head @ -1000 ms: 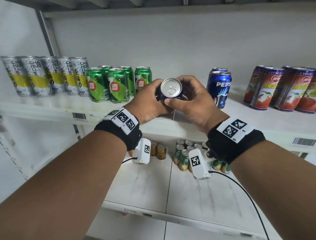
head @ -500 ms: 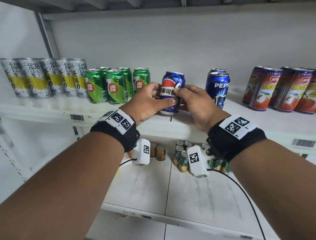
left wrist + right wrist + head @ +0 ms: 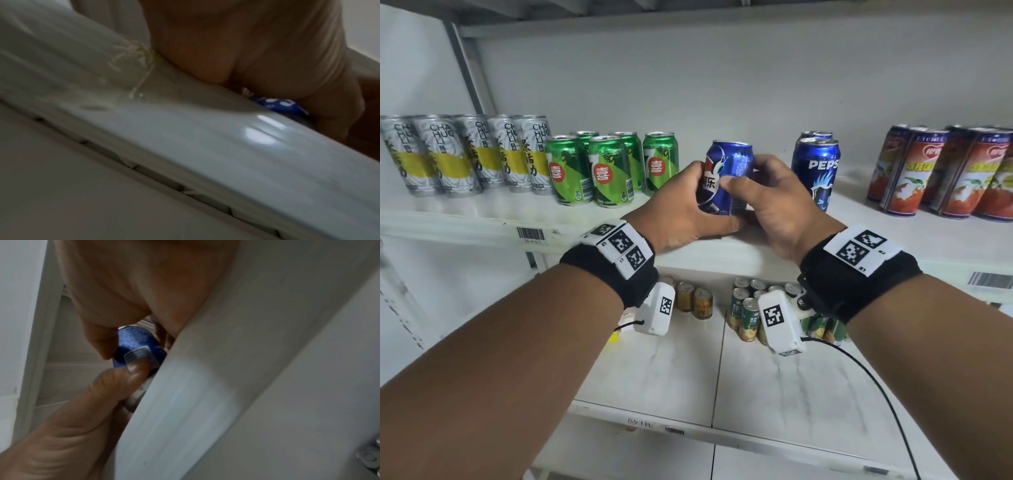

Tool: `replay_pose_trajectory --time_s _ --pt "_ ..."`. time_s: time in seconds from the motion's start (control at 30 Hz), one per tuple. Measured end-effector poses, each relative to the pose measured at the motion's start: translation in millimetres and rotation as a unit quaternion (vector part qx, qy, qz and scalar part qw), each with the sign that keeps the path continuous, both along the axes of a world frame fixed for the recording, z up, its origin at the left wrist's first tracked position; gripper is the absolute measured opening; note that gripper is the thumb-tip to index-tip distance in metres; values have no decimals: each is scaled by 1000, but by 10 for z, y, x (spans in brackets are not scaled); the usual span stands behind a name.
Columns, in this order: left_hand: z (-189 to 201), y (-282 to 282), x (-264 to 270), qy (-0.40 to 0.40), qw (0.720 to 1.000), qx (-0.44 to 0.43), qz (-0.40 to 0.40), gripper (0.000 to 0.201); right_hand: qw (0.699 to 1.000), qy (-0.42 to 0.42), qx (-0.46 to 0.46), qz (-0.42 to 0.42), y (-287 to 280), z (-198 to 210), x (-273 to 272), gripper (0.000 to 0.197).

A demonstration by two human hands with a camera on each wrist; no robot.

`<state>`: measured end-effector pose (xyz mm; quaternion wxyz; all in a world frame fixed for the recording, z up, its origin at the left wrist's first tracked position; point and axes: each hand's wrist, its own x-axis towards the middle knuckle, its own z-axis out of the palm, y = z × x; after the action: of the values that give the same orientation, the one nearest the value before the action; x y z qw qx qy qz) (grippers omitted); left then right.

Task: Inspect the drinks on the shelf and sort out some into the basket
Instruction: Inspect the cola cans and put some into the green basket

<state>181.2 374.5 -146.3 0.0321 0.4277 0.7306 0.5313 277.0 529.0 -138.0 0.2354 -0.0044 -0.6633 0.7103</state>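
Note:
A blue Pepsi can point(image 3: 726, 178) stands upright on the middle shelf point(image 3: 722, 245), held between both hands. My left hand point(image 3: 690, 205) grips its left side. My right hand point(image 3: 767, 195) grips its right side, thumb across the front. In the right wrist view the thumb presses on the blue can point(image 3: 135, 352) near a barcode; the shelf's front edge point(image 3: 205, 386) hides the rest. The left wrist view shows only a strip of the blue can point(image 3: 277, 105) under the palm. No basket is in view.
Left of the held can stand green cans point(image 3: 606, 169) and silver-yellow cans point(image 3: 465, 154). More blue Pepsi cans point(image 3: 815, 171) and red juice cans point(image 3: 941, 171) stand to the right. Small cans point(image 3: 746, 305) sit on the lower shelf behind the wrists.
A second ago the can was tilted with its top toward me. It was then set upright and has since been turned, so a different part of the label faces me.

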Motion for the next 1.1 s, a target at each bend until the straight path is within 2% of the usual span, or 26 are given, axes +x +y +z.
replay_pose_trajectory --time_s 0.17,0.33,0.53,0.63,0.77,0.83,1.0,1.1 --pt "-4 -11 33 47 998 23 -16 71 999 12 38 33 41 -49 -2 53" --pt "13 -23 18 39 998 25 -31 65 997 -4 59 49 12 -51 -65 58" --pt "17 -24 12 3 999 32 -1 91 999 -9 45 19 -10 -38 -71 78" --pt "-1 -27 22 -2 999 46 -3 86 999 -9 33 15 -19 -34 -59 73" --pt "-6 -23 32 -17 998 59 -20 74 999 -9 28 12 -18 -22 -39 48" --pt "1 -19 43 -13 999 45 -20 75 999 -15 30 6 -19 -10 -21 41" --pt "-1 -8 20 -33 999 25 -19 89 999 -18 -5 -26 -42 16 -23 53" --pt "2 -6 12 -44 998 40 0 87 998 -30 -48 -16 -36 40 -25 55"
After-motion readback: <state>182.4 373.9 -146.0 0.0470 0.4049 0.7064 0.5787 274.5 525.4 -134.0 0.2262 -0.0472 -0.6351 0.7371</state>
